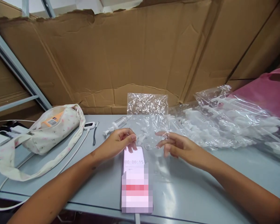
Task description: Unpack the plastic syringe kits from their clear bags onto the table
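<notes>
A phone (pixel 134 174) lies flat on the grey table (pixel 200 186) in front of me, its screen lit with a timer reading. My left hand (pixel 118 143) rests at the phone's top edge with its fingers curled and the fingertips touching the screen. My right hand (pixel 175 144) hovers just right of the phone, fingers loosely spread, over a clear plastic bag (pixel 149 124) and small white plastic parts (pixel 142 137). A ring shows on one finger. Neither hand visibly holds anything.
A floral cloth bag (pixel 51 130) with a long strap lies at the left beside a white cable (pixel 79 146). A large clear bag of white pump nozzles (pixel 233 124) fills the right. One loose pump (pixel 116 124) lies behind my left hand. Cardboard sheets (pixel 140 56) wall the back.
</notes>
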{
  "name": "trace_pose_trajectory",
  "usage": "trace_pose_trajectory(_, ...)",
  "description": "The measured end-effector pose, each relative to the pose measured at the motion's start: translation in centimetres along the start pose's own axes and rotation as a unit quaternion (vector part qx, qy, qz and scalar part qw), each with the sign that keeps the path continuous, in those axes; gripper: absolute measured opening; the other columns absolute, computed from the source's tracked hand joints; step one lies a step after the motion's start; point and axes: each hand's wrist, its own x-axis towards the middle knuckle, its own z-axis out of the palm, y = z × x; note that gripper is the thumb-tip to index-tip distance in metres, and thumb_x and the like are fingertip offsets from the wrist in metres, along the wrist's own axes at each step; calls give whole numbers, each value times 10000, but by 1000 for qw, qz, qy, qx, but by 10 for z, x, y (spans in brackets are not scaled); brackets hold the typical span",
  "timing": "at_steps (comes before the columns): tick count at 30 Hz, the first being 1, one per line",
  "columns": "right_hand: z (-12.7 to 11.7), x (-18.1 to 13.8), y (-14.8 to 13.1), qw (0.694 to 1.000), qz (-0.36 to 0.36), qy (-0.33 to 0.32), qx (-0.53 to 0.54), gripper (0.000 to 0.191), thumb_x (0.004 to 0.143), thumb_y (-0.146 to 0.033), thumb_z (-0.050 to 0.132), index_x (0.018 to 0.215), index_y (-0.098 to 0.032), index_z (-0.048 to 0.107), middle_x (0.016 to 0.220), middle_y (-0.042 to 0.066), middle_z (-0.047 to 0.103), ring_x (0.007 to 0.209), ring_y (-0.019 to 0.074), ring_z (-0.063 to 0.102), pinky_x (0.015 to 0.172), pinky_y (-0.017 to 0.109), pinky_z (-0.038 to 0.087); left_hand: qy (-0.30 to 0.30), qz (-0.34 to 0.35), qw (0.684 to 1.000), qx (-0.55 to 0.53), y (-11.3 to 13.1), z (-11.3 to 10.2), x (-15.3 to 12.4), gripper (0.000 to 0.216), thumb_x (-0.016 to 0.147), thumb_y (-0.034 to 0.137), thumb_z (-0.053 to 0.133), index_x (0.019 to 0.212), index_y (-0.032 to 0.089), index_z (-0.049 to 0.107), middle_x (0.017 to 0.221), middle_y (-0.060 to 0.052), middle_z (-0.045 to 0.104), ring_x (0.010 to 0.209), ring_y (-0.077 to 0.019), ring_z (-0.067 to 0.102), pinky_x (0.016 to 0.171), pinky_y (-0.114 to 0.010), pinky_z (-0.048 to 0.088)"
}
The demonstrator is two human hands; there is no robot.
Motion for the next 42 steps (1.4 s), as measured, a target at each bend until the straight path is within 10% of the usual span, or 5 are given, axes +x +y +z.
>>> trace_pose_trajectory(9, -3, 2, 3, 998, -6, 55, 5, 360, 775, -504, 646, 884, -169, 718, 676, 31, 659, 517, 92, 466, 482, 241, 367, 65, -10, 997, 39, -2, -4, 1, 288, 872, 387, 527, 875, 123, 642, 584, 2, 601, 511, -91, 525, 536, -229, 403)
trace_pose_trajectory(16, -3, 3, 3, 989, -13, 130, 67, 371, 741, -507, 686, 888, -167, 705, 675, 28, 655, 521, 98, 494, 472, 245, 362, -37, -66, 997, -9, -10, 4, -6, 378, 851, 390, 586, 1164, 191, 512, 868, -58, 703, 666, -121, 610, 586, -232, 427)
trace_pose_trajectory(25, 11, -2, -1, 989, -9, 53, 138, 657, 765, -492, 681, 1303, -226, 416, 951, 72, 693, 723, 183, 668, 654, 322, 493, 36, -77, 993, -87, -17, 11, -2, 231, 830, 339, 614, 953, 148, 572, 749, -38, 682, 558, -89, 576, 543, -217, 415)
trace_pose_trajectory(33, 12, -2, 3, 984, 19, 53, 171, 571, 753, -447, 709, 1224, -223, 476, 802, 3, 659, 702, 175, 684, 708, 333, 528, 85, -32, 981, -169, -13, 14, -4, 729, 812, 361, 669, 1407, 293, 254, 1196, -126, 618, 667, -118, 646, 673, -293, 486)
trace_pose_trajectory(42, 12, -2, 2, 986, -2, 51, 161, 565, 758, -465, 697, 1226, -230, 485, 840, 25, 674, 678, 178, 674, 746, 382, 538, -78, 43, 990, -106, -16, 10, -10, 521, 715, 443, 738, 1190, 278, 601, 1350, -95, 515, 1091, -241, 581, 834, -331, 485)
